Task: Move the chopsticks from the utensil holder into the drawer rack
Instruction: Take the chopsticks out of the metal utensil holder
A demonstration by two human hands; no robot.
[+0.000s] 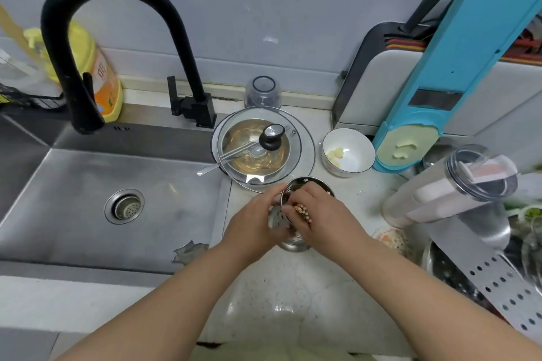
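Chopsticks [302, 209] stand bundled in the steel holder [296, 240] on the counter [293, 287] beside the sink [88, 199]. Right hand [319, 214] closes around their tops; left hand [252, 226] clasps the holder's side. Best to keep the holder braced, gather every stick, and lift straight up. No drawer rack is in view.

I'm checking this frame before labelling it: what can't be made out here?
- Drawer rack: nowhere in the head view.
- Chopsticks: only the ends show; right hand covers the rest, so no count.
- Holder: both hands hide most of it; left hand covers its side.
- Bottle label: blurred.
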